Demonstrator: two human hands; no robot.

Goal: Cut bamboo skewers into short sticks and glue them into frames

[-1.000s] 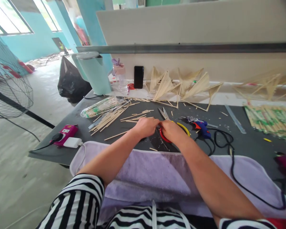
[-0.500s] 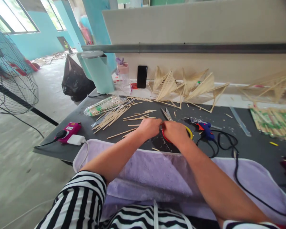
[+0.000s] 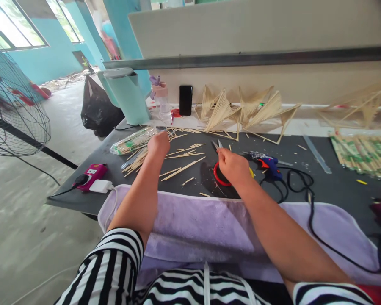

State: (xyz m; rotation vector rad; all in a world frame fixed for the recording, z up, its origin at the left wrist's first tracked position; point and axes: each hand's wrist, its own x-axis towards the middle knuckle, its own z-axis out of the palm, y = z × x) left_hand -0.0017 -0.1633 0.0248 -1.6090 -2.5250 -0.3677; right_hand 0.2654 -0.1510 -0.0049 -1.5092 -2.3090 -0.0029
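Note:
My left hand (image 3: 159,144) reaches down over the heap of thin wooden sticks (image 3: 143,160), with its fingers curled and their tips hidden. Beside it lies a clear plastic pack of sticks (image 3: 127,145). My right hand (image 3: 235,166) is closed above a pair of scissors with one red handle loop (image 3: 221,181) and one yellow loop; it hides their middle. The blades point away from me, slightly apart. Whether a small piece is pinched in the right fingers I cannot make out. Several loose sticks (image 3: 184,168) and short cut bits lie between my hands.
A blue glue gun (image 3: 273,167) with a black cord lies right of the scissors. Behind stand fan-shaped stick frames (image 3: 222,111), a phone (image 3: 186,100), a bottle (image 3: 160,99) and a kettle (image 3: 128,97). A pink power socket (image 3: 95,173) sits at the left edge.
My left hand has moved from beside my right hand leftward and away to the stick heap. The right hand stays over the scissors. The view has shifted slightly.

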